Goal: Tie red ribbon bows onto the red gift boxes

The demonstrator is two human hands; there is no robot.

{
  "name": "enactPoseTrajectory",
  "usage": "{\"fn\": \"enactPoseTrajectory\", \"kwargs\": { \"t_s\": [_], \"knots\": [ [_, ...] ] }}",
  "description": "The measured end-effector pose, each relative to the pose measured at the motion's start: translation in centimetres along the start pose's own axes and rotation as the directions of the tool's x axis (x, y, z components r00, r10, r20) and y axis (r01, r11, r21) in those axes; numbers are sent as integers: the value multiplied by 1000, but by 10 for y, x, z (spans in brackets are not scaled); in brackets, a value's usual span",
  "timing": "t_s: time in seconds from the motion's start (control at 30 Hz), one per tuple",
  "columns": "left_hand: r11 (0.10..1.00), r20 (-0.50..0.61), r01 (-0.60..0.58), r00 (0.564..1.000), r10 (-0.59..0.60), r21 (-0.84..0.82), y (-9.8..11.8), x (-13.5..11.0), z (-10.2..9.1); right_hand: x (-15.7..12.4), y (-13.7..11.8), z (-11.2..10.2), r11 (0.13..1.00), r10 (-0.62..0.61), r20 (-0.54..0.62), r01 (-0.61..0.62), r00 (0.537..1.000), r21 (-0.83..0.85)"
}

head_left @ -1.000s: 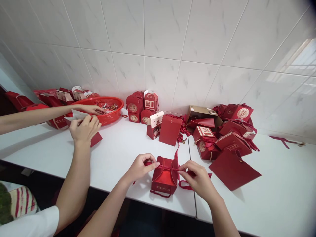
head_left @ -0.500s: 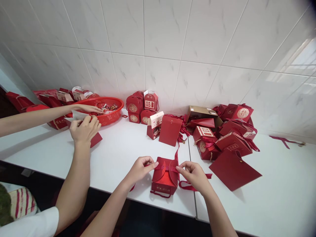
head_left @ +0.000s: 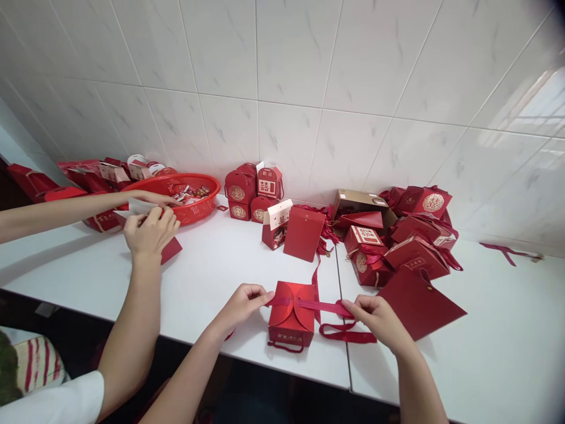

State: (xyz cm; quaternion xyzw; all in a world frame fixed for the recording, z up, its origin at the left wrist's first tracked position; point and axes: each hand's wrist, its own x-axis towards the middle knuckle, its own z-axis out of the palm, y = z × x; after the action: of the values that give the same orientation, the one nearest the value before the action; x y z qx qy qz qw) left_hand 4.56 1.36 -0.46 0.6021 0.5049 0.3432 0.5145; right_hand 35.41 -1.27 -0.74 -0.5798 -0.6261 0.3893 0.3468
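White table (head_left: pixel 198 294): the left hand (head_left: pixel 241 307) and right hand (head_left: pixel 375 317), thumbs closed on fingers, each pinch the magenta ribbon (head_left: pixel 324 306) across the near red gift box (head_left: pixel 291 335).

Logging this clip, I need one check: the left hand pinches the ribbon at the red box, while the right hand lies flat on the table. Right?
The right hand isn't flat on the table: the head view shows it pinching the ribbon too. The rest stands.

Nearest box (head_left: pixel 291 321) red, gold print; ribbon (head_left: pixel 325 307) crimson; wall tiles (head_left: pixel 291 53) white, grey-veined.
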Motion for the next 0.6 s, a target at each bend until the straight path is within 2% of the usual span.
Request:
{"fn": "enactPoseTrajectory", "kwargs": {
  "t_s": [0.13, 0.27, 0.6],
  "knots": [
    [1000, -12, -4, 1000, 4, 4, 2, -1, -2, -3, -3, -12, 999, -18, -4, 18, 1000, 33],
    [1000, -19, -5, 1000, 6, 13, 5, -1, -6, -5, -2, -16, 995, 50, 34, -53, 998, 88],
    [996, -75, -11, 997, 18, 87, 8, -6, -27, -10, 5, -23, 993, 40, -137, -54, 990, -103]
  ]
}}
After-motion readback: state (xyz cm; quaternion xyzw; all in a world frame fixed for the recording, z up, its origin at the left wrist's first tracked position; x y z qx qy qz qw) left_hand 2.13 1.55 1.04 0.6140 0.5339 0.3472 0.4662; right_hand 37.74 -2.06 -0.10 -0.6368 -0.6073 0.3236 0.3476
